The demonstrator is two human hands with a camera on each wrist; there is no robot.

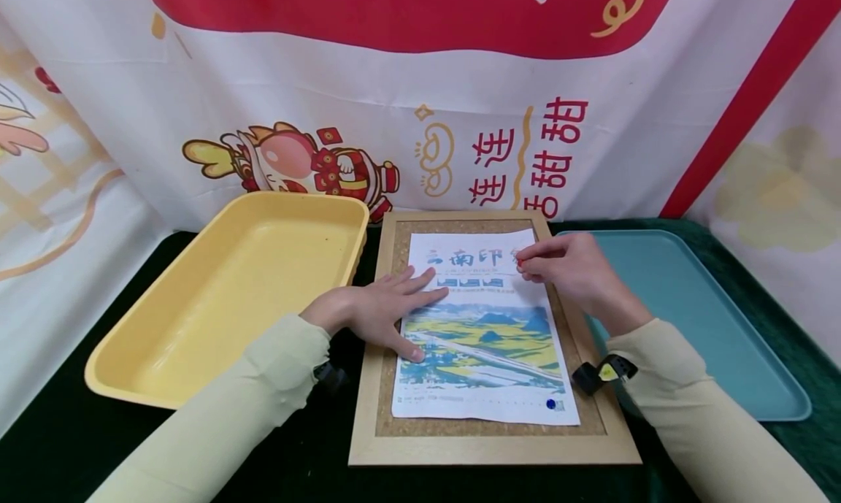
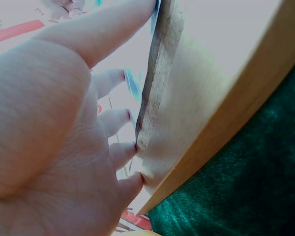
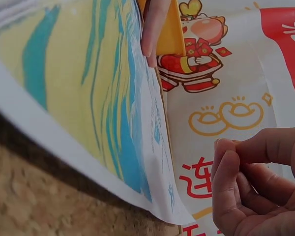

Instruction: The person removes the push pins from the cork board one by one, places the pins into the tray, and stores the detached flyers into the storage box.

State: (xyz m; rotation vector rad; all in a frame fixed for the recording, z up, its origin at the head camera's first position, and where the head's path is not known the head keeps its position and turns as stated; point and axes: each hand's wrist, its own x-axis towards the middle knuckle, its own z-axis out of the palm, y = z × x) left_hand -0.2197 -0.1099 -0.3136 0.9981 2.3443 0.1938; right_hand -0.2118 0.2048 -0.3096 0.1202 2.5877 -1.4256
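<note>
A sheet printed with a blue, green and yellow landscape (image 1: 486,342) lies on a wood-framed cork board (image 1: 388,444). My left hand (image 1: 388,306) rests on the sheet's left side with fingers spread, the thumb lower down; its palm and fingers (image 2: 115,120) appear in the left wrist view. Near the sheet's upper right corner, my right hand (image 1: 578,269) pinches a small red push pin (image 1: 520,263), mostly hidden by the fingertips. That hand (image 3: 255,187) shows thumb and forefinger meeting in the right wrist view, where the sheet's edge (image 3: 113,189) curves off the cork.
To the left is a deep yellow tray (image 1: 263,269); a flat blue tray (image 1: 696,328) lies to the right. Dark green cloth (image 1: 276,459) covers the table. A printed white and red backdrop (image 1: 368,72) rises behind the board. A round blue spot (image 1: 550,404) marks the sheet's lower right.
</note>
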